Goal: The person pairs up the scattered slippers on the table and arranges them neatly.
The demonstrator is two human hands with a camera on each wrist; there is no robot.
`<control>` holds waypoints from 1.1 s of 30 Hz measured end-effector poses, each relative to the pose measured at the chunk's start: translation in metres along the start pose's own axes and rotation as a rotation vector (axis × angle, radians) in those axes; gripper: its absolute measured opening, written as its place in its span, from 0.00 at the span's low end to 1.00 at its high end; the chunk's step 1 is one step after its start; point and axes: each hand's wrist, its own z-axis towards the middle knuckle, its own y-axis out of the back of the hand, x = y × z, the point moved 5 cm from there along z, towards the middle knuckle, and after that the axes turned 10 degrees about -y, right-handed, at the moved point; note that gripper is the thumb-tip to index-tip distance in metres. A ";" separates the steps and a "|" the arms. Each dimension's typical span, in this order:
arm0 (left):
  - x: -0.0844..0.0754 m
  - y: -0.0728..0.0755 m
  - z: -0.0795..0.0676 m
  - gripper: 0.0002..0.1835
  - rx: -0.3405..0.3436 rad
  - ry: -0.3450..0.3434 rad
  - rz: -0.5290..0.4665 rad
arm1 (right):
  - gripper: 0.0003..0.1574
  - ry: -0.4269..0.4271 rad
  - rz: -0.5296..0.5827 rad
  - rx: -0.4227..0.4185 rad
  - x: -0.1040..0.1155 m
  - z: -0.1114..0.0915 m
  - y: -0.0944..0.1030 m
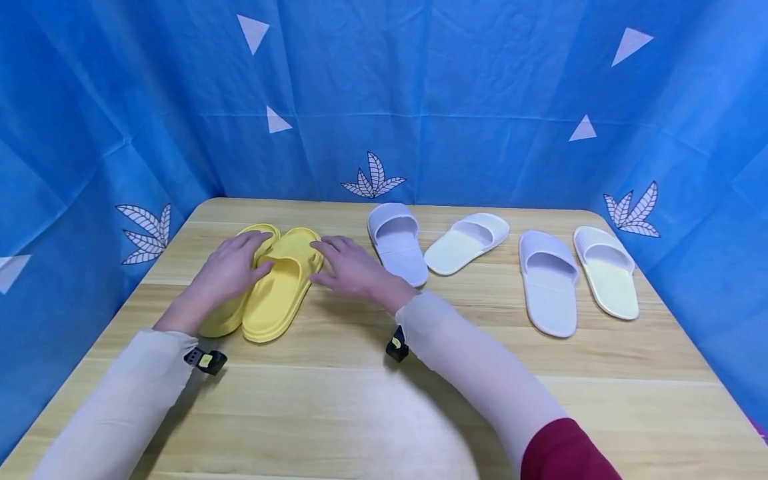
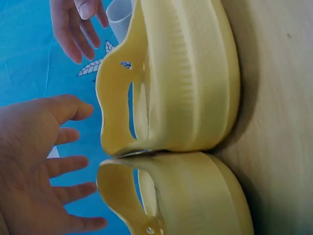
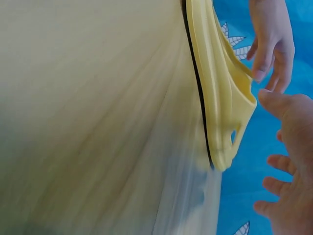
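Note:
Two yellow slippers lie side by side at the left of the table: a left one (image 1: 222, 321) partly covered by a hand and a right one (image 1: 273, 303) in fuller view. Over the left slipper is my left hand (image 1: 231, 270), its fingers spread. In the left wrist view, its fingertips (image 2: 83, 161) stand just off the slippers' upper straps. My right hand (image 1: 354, 270) is at the outer side of the right slipper, fingers loosely extended toward its strap. The right wrist view shows that hand (image 3: 296, 161) beside the yellow slipper (image 3: 215, 88) with nothing in its grasp.
To the right on the wooden table (image 1: 300, 413) lie a lilac slipper (image 1: 399, 247) and an angled white slipper (image 1: 459, 250). Farther right, another lilac slipper (image 1: 549, 293) lies beside another white one (image 1: 609, 280). A blue curtain (image 1: 480, 80) surrounds the table's back and sides.

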 end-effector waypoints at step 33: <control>-0.045 -0.014 0.039 0.36 0.011 -0.123 -0.045 | 0.44 -0.062 -0.121 -0.169 -0.091 -0.076 0.033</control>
